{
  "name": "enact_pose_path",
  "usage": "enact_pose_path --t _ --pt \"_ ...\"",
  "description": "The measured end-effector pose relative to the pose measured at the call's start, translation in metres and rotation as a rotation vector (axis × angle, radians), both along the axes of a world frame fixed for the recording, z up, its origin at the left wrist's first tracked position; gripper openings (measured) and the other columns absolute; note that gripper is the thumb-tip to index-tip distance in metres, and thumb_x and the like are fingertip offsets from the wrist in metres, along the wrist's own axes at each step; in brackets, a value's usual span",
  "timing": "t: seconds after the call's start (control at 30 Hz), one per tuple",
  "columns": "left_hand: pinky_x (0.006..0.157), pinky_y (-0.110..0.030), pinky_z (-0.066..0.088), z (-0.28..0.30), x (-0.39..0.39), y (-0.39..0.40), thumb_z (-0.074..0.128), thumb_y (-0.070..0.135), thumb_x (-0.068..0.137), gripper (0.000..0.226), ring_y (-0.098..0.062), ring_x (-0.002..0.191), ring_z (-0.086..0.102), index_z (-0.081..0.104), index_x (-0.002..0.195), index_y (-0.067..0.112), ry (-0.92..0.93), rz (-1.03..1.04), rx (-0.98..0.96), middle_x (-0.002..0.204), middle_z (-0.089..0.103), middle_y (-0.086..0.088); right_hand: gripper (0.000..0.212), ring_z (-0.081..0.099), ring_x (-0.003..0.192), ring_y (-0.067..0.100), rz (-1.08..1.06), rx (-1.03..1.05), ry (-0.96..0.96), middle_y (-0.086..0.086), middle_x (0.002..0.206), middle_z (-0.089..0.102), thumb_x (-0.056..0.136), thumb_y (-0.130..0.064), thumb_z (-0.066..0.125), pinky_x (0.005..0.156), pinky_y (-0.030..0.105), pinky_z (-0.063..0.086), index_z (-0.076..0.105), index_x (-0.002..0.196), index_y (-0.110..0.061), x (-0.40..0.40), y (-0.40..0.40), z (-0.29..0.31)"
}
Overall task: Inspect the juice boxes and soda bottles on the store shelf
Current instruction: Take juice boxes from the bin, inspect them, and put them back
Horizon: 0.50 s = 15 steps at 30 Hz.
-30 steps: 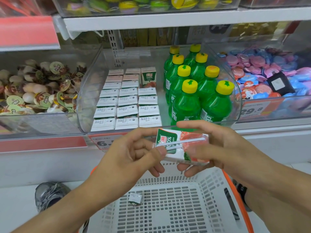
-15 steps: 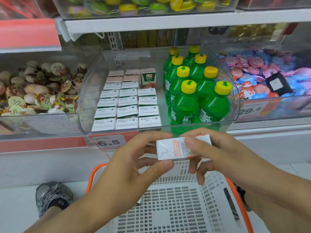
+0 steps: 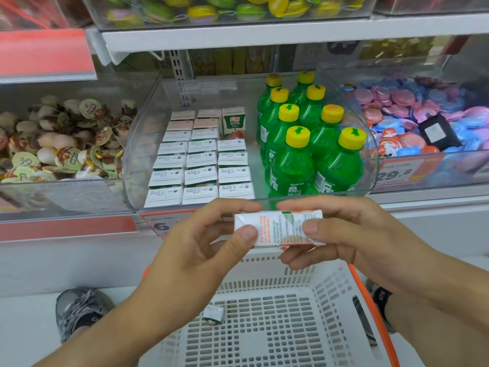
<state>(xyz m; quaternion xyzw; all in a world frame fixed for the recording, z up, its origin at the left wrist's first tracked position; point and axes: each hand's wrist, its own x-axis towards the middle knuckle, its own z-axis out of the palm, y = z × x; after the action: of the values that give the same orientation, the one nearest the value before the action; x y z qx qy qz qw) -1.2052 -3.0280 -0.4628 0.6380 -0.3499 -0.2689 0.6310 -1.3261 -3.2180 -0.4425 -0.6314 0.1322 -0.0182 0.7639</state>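
So both hands are on one juice box [image 3: 279, 228], held sideways in the middle of the frame, just in front of the clear bin's [image 3: 137, 165] front lip. The left hand [image 3: 195, 250] pinches the left end between thumb and index finger, and the right hand [image 3: 352, 234] has its grip round the right end, thumb on the printed face and fingers curled underneath. The side facing up is mostly white with small orange text, too small to read.

Behind it, center frame, the bin holds rows of juice boxes [image 3: 201, 165] packed tight on the left side, tops up, one standing taller at the back. The green soda bottles [image 3: 312, 144] with yellow caps sit in the right half, shoulder to shoulder, right up against the curved right wall. There's a narrow strip of bare bin floor between the boxes and bottles.

Below the hands, lower center, is a white basket [image 3: 277, 327] with an orange rim [image 3: 375, 313], mostly open inside, with one small carton [image 3: 213, 315] lying near its left wall. A price tag [image 3: 161, 223] sits under the bin edge, partly covered by the left hand. Snack bins flank both sides. A shoe [image 3: 79, 311] shows at the lower left on the floor.
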Motion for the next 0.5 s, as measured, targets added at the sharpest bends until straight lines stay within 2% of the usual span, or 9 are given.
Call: enact_pose_path --t 0.13,0.27,0.33,0.4,0.47,0.5 --pt "0.082 -0.018 0.053 -0.001 0.002 0.002 0.065 0.029 0.085 0.023 -0.014 0.101 0.070 0.068 0.108 0.029 -0.036 -0.014 0.013 0.106 0.075 -0.002 0.057 0.074 0.081 0.041 0.003 0.002 -0.045 0.023 0.102 0.072 0.062 -0.039 0.090 0.073 0.036 0.061 0.075 0.111 -0.014 0.000 0.002 0.000" --pt "0.096 -0.034 0.050 -0.005 0.003 0.004 0.068 0.047 0.081 0.036 -0.016 0.118 0.062 0.063 0.116 0.038 -0.242 -0.060 0.103 0.121 0.066 0.007 0.048 0.075 0.075 0.031 -0.046 -0.173 -0.017 0.011 0.099 0.074 0.051 -0.031 0.092 0.065 0.031 0.059 0.076 0.094 -0.017 -0.003 0.005 0.002" --pt "0.097 -0.033 0.051 -0.008 0.001 0.003 0.071 0.046 0.080 0.040 -0.019 0.123 0.057 0.064 0.118 0.039 -0.327 -0.090 0.099 0.124 0.061 0.009 0.039 0.073 0.066 0.021 -0.068 -0.210 0.007 0.007 0.092 0.075 0.047 -0.022 0.090 0.058 0.024 0.055 0.074 0.083 -0.018 -0.006 0.011 0.002" --pt "0.094 -0.032 0.052 -0.011 0.001 0.002 0.073 0.046 0.077 0.041 -0.019 0.122 0.057 0.066 0.117 0.040 -0.335 -0.110 0.102 0.122 0.061 0.009 0.032 0.068 0.054 0.021 -0.088 -0.168 0.020 0.012 0.087 0.074 0.047 -0.015 0.086 0.052 0.024 0.054 0.074 0.076 -0.017 -0.009 0.018 0.001" --pt "0.097 -0.027 0.048 -0.014 0.002 0.002 0.071 0.051 0.076 0.041 -0.015 0.121 0.058 0.067 0.116 0.044 -0.361 -0.084 0.132 0.119 0.062 0.011 0.027 0.068 0.054 0.028 -0.108 -0.097 0.039 0.023 0.090 0.071 0.055 -0.015 0.082 0.053 0.030 0.057 0.077 0.081 -0.012 -0.010 0.023 0.001" --pt "0.098 -0.020 0.044 -0.015 0.003 0.003 0.067 0.055 0.076 0.041 -0.010 0.121 0.057 0.066 0.116 0.046 -0.407 -0.040 0.155 0.119 0.062 0.014 0.026 0.070 0.057 0.032 -0.126 -0.064 0.048 0.028 0.092 0.069 0.062 -0.015 0.078 0.055 0.031 0.059 0.078 0.087 -0.009 -0.010 0.023 0.001"
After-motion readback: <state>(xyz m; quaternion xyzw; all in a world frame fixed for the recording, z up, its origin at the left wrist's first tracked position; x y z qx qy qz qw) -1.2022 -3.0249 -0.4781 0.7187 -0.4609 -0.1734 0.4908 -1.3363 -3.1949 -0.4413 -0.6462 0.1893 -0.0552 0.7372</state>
